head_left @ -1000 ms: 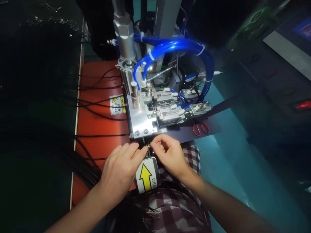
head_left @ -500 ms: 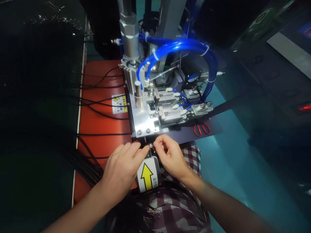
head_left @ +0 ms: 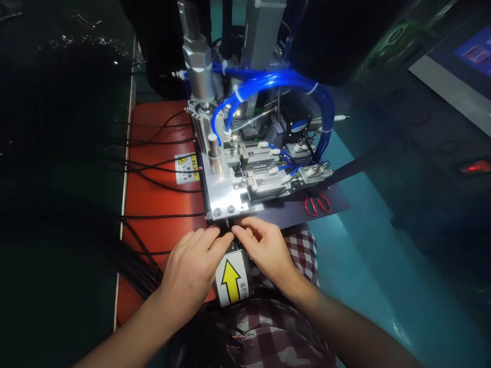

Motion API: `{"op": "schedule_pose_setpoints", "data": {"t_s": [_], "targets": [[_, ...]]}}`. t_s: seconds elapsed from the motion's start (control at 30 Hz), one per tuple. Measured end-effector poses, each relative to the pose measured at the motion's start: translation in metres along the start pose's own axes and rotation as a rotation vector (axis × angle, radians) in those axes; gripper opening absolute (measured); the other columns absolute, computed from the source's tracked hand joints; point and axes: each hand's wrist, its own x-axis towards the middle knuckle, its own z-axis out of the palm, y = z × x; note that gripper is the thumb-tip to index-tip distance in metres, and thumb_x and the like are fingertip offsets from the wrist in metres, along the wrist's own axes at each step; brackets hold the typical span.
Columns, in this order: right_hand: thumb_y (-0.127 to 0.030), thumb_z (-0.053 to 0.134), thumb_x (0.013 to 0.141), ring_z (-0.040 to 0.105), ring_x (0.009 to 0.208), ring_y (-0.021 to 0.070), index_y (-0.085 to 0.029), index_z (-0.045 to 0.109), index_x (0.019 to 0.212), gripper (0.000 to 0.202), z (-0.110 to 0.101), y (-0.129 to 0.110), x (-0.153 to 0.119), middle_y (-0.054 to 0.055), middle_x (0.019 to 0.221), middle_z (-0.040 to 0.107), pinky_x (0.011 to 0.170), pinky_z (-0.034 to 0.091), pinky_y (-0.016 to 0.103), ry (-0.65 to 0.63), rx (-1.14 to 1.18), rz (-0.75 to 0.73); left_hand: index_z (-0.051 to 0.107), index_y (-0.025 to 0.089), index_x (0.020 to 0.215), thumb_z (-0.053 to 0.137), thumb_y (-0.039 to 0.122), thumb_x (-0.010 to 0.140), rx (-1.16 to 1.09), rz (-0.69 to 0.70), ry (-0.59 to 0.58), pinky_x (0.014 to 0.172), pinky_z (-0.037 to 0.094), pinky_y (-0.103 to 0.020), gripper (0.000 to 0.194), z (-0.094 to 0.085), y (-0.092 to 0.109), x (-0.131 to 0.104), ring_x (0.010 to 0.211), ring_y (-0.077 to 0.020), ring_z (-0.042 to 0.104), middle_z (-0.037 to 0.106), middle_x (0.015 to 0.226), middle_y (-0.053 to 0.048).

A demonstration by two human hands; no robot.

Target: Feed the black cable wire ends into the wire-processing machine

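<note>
Both hands meet at the near edge of a metal press machine (head_left: pixel 224 194), just below its two bolts. My left hand (head_left: pixel 192 266) is closed, thumb and index finger pinched together. Closed too is my right hand (head_left: pixel 266 250), its thumb and index tips close against the left thumb tip. What lies between the fingertips is small and hidden. Directly beneath the hands sits a white label with a yellow arrow (head_left: pixel 230 281) on a dark block. Black cables (head_left: pixel 164 216) run across the orange-red surface (head_left: pixel 161 199) left of the machine.
Blue air tubes (head_left: pixel 272 79) arch above the machine's cylinders. Red-handled scissors (head_left: pixel 317 205) lie on the dark plate at right. A warning label (head_left: pixel 187 168) is stuck to the orange-red surface. Loose thin wire ends (head_left: pixel 241 336) show over the checkered clothing. A screen (head_left: pixel 475 56) stands far right.
My right hand has moved left, bringing its fingertips against the left thumb. A small piece with a red wire, visible between the hands before, is now covered. The view has shifted slightly.
</note>
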Motion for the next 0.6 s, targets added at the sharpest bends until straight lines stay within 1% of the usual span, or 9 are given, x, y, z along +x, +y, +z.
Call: {"op": "schedule_pose_setpoints", "data": {"t_s": [0.07, 0.17, 0.23, 0.3, 0.4, 0.47, 0.53, 0.6], "targets": [[-0.033, 0.059, 0.081, 0.034, 0.048, 0.0098, -0.018, 0.062, 0.075, 0.017, 0.0037, 0.0009, 0.0014, -0.006, 0.053, 0.041, 0.045, 0.028, 0.023, 0.047, 0.064, 0.007, 0.062, 0.013, 0.107, 0.045, 0.008, 0.085, -0.002, 0.003, 0.006, 0.058, 0.039, -0.032, 0.029, 0.0001, -0.0002, 0.0003, 0.068, -0.0221, 0.049, 0.059, 0.084, -0.008], [-0.03, 0.058, 0.081, 0.032, 0.046, 0.0092, -0.018, 0.058, 0.071, 0.016, 0.0043, 0.0024, 0.0035, -0.006, 0.052, 0.039, 0.043, 0.026, 0.022, 0.039, 0.112, 0.014, 0.063, 0.014, 0.106, 0.044, 0.008, 0.085, -0.005, 0.01, 0.003, 0.058, 0.039, -0.032, 0.029, 0.0007, -0.0008, 0.0007, 0.068, -0.0221, 0.05, 0.059, 0.082, -0.008], [-0.03, 0.057, 0.082, 0.033, 0.046, 0.0093, -0.018, 0.057, 0.072, 0.015, 0.002, 0.002, 0.0027, -0.006, 0.052, 0.04, 0.044, 0.027, 0.022, 0.03, 0.063, -0.008, 0.063, 0.014, 0.107, 0.044, 0.008, 0.085, -0.007, 0.005, -0.002, 0.058, 0.04, -0.032, 0.03, 0.001, -0.001, 0.0009, 0.067, -0.0221, 0.05, 0.059, 0.082, -0.008], [-0.029, 0.055, 0.084, 0.036, 0.048, 0.01, -0.019, 0.058, 0.075, 0.014, -0.0008, 0.0004, 0.0001, -0.005, 0.053, 0.042, 0.046, 0.029, 0.023, 0.04, -0.034, -0.053, 0.063, 0.014, 0.107, 0.044, 0.008, 0.085, -0.009, -0.003, -0.006, 0.058, 0.04, -0.032, 0.03, 0.001, -0.0009, 0.0009, 0.067, -0.0221, 0.05, 0.06, 0.082, -0.008], [-0.027, 0.052, 0.085, 0.042, 0.051, 0.0116, -0.019, 0.058, 0.076, 0.013, -0.0033, -0.0027, -0.0038, -0.004, 0.056, 0.048, 0.051, 0.032, 0.024, 0.068, -0.17, -0.111, 0.063, 0.015, 0.107, 0.045, 0.008, 0.084, -0.01, -0.01, -0.012, 0.058, 0.041, -0.032, 0.03, 0.0007, -0.0006, 0.0011, 0.067, -0.0221, 0.051, 0.06, 0.083, -0.008], [-0.027, 0.051, 0.085, 0.045, 0.055, 0.0127, -0.019, 0.057, 0.075, 0.014, -0.0034, -0.0036, -0.0041, -0.002, 0.059, 0.052, 0.053, 0.034, 0.025, 0.079, -0.196, -0.114, 0.062, 0.015, 0.108, 0.045, 0.008, 0.084, -0.014, -0.01, -0.018, 0.058, 0.041, -0.032, 0.03, 0.0005, -0.0006, 0.0013, 0.068, -0.0218, 0.051, 0.06, 0.083, -0.008], [-0.028, 0.051, 0.084, 0.047, 0.056, 0.0132, -0.018, 0.056, 0.073, 0.015, -0.003, -0.0033, -0.0016, -0.001, 0.061, 0.054, 0.053, 0.035, 0.025, 0.063, -0.116, -0.044, 0.062, 0.016, 0.109, 0.045, 0.008, 0.084, -0.016, -0.012, -0.025, 0.059, 0.042, -0.032, 0.031, 0.0005, -0.0008, 0.0014, 0.068, -0.0217, 0.051, 0.06, 0.083, -0.008], [-0.031, 0.054, 0.081, 0.046, 0.053, 0.0125, -0.017, 0.055, 0.071, 0.018, -0.0028, -0.002, 0.0028, -0.002, 0.059, 0.053, 0.05, 0.034, 0.025, 0.0, 0.061, 0.095, 0.062, 0.016, 0.109, 0.044, 0.007, 0.084, -0.014, -0.011, -0.03, 0.059, 0.042, -0.032, 0.032, 0.0004, -0.001, 0.0016, 0.068, -0.0217, 0.052, 0.061, 0.084, -0.008]]}}
